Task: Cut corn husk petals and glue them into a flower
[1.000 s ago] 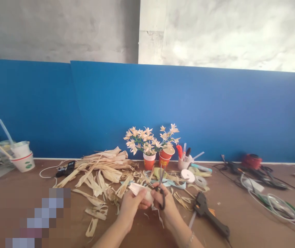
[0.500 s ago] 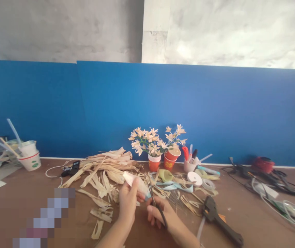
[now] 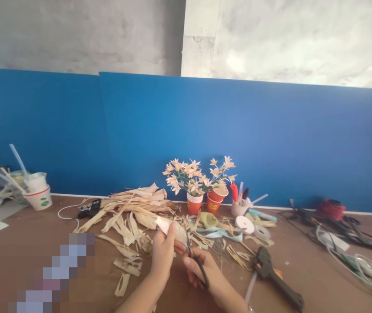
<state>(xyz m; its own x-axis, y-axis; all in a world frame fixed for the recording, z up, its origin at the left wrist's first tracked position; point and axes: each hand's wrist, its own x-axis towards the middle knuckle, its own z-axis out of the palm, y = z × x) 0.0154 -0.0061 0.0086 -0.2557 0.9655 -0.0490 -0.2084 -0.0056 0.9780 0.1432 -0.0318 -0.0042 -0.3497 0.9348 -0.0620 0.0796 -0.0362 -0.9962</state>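
My left hand (image 3: 164, 252) pinches a pale, cream-coloured piece of dried husk (image 3: 177, 230) between thumb and fingers. Black-handled scissors (image 3: 199, 271) are in my right hand (image 3: 202, 265), their blades pointing up and a little left, right by the husk piece's right end. Whether the blades touch it I cannot tell. Behind my hands lies a heap of dried husk strips (image 3: 140, 202), with loose scraps (image 3: 129, 265) to the left of my left wrist. A hot glue gun (image 3: 277, 278) rests on the table to the right of my right hand.
Flowers (image 3: 186, 176) stand in red paper cups (image 3: 194, 204) by the blue partition (image 3: 238, 126). A white cup (image 3: 238, 209) holds pens. Tape rolls (image 3: 244, 225) lie nearby. Cables (image 3: 323, 243) are at the right, a cup with straws (image 3: 38, 200) at the left.
The scissors and my right hand have shifted slightly left, and the blades stand closer to the husk piece. A bluish bit at its lower end no longer shows. The view has tilted a little.
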